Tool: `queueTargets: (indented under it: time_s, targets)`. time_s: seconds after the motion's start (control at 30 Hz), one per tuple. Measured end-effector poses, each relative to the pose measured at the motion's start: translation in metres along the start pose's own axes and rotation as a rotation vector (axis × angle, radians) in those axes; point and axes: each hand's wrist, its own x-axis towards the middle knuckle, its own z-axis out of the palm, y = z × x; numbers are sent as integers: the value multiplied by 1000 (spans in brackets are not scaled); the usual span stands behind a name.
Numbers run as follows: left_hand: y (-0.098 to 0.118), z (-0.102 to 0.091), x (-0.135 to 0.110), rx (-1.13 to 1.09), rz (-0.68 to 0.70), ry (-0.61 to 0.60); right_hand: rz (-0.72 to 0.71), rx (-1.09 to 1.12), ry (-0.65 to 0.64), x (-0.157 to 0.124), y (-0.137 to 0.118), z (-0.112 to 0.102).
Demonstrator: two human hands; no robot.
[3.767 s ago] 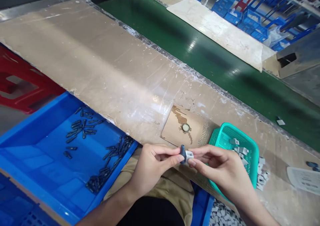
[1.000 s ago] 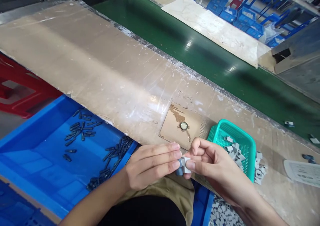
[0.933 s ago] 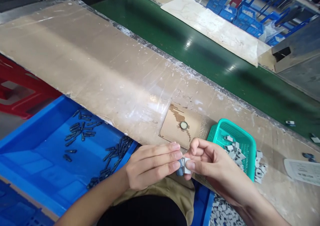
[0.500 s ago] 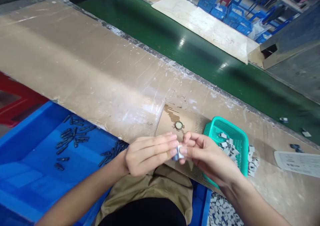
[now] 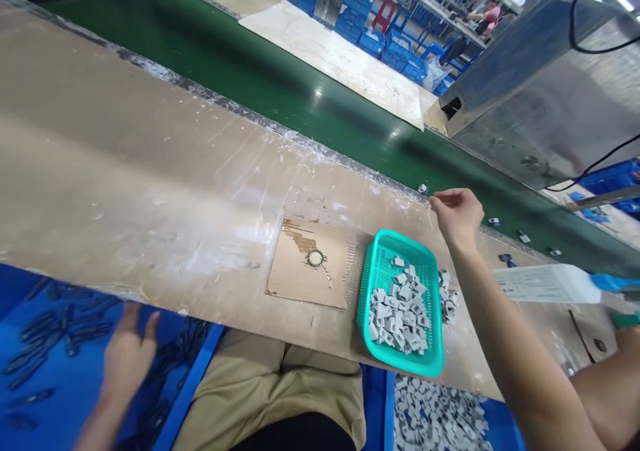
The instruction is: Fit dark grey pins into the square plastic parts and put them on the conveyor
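My left hand is over the blue bin at lower left, thumb and fingers apart, with no part visible in it. Dark elongated parts lie in the bin around it. Stretched out to the right, my right hand is at the near edge of the green conveyor belt, fingers curled and tips together. Just past those fingertips a small grey-and-dark part sits on the belt, seemingly apart from them.
A teal basket holds many small grey pieces; more lie beside it and in a bin below. A round object rests on cardboard. At right are a white bottle and another person's arm.
My hands have separated from around the small part. The left moved down-left into the blue bin; the right moved up-right to the belt. The view has shifted rightward.
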Motion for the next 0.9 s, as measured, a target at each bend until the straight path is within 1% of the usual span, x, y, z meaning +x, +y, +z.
queueTargets:
  time_s: [0.03, 0.07, 0.1, 0.13, 0.17, 0.2, 0.27, 0.33, 0.4, 0.47, 0.57, 0.63, 0.7, 0.77, 0.83, 0.9]
  targets:
    - [1, 11, 1, -6, 54, -68, -49, -24, -35, -17, -3, -9]
    - [2, 21, 0, -11, 101, -116, -124, -58, -109, -34, -6, -17]
    - [5, 30, -1, -9, 142, -168, -199, -116, -243, -51, -9, -24]
    - [8, 36, -4, 0, 168, -215, -221, -187, -364, -67, -10, -29]
    - [11, 41, -7, 12, 177, -251, -204, -266, -455, -80, -12, -31]
    - [13, 44, -10, 26, 174, -270, -160, -345, -511, -91, -12, -31]
    - [16, 45, -14, 47, 149, -274, -95, -472, -527, -106, -11, -26]
    - [16, 43, -15, 43, 132, -267, -115, -537, -515, -112, -10, -17]
    - [11, 41, -12, 18, 115, -258, -150, -536, -503, -115, -8, -9]
    - [5, 41, -8, -23, 84, -241, -156, -500, -487, -116, -7, -5]
    - [-4, 41, -3, -133, 58, -222, -165, -430, -463, -118, -7, -8]
    - [-7, 38, -2, -229, 54, -229, -94, -280, -467, -117, -10, -15]
    - [-7, 31, -2, -311, 12, -229, 33, -27, -525, -115, -17, -24]
    - [-5, 21, -3, -375, -91, -212, 113, 204, -591, -111, -28, -31]
    - [-2, 9, -6, -458, -228, -214, 103, 305, -625, -109, -43, -35]
    - [1, -4, -12, -591, -331, -254, 71, 368, -620, -108, -58, -33]
